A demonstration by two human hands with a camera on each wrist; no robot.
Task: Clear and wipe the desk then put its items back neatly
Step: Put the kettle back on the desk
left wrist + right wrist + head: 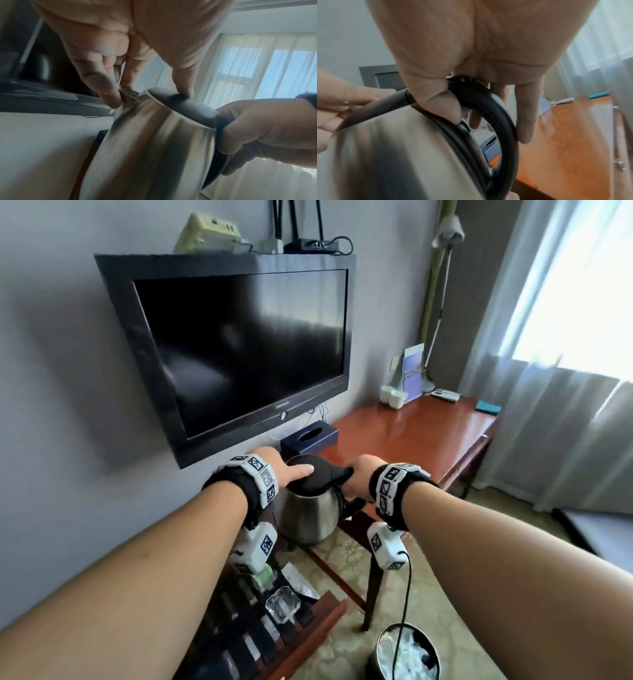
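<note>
A stainless steel kettle (308,508) with a black lid and black loop handle is held between both hands at the near left end of the brown wooden desk (428,433). My right hand (356,477) grips the handle, fingers wrapped through the loop (488,124). My left hand (281,470) holds the kettle's top, thumb on the lid and fingers curled down by the spout (147,94). The steel body (154,148) fills the left wrist view. Whether the kettle's base touches anything is hidden.
A dark tissue box (310,436) lies on the desk just behind the kettle. At the far end are white cups (394,397), a card stand (412,374) and a remote (445,395). A wall TV (246,350) hangs left. A slatted rack with a glass ashtray (282,604) and a bin (407,652) stand below.
</note>
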